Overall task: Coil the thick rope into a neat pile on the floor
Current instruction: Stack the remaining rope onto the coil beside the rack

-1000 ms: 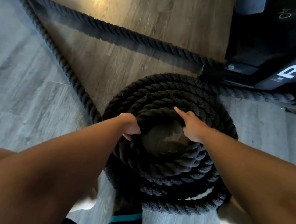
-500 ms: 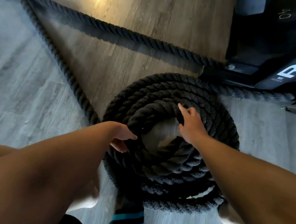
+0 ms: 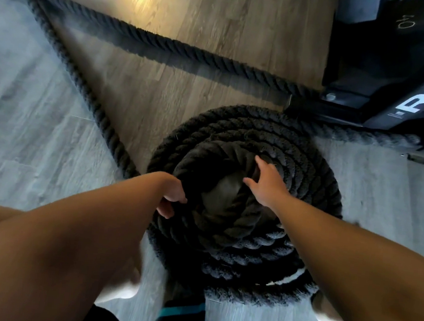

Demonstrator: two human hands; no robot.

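The thick black twisted rope (image 3: 243, 197) lay as a round stacked coil on the grey-and-brown wood-plank floor (image 3: 34, 120), just in front of the person's feet. Over the last second the right hand (image 3: 268, 186) had slid from the inner rim onto the top turn, and now rested flat with fingers spread, pressing the innermost loop toward the centre. The left hand (image 3: 172, 199) had stayed on the coil's near-left edge, fingers curled around the top strand, clamped on the rope. The central opening looked narrower than a second ago, which suggested a fresh turn was being seated. Two long straight runs (image 3: 180, 50) still stretched away across the floor toward the black gym machine with white lettering (image 3: 397, 75), so much rope probably remained to coil.
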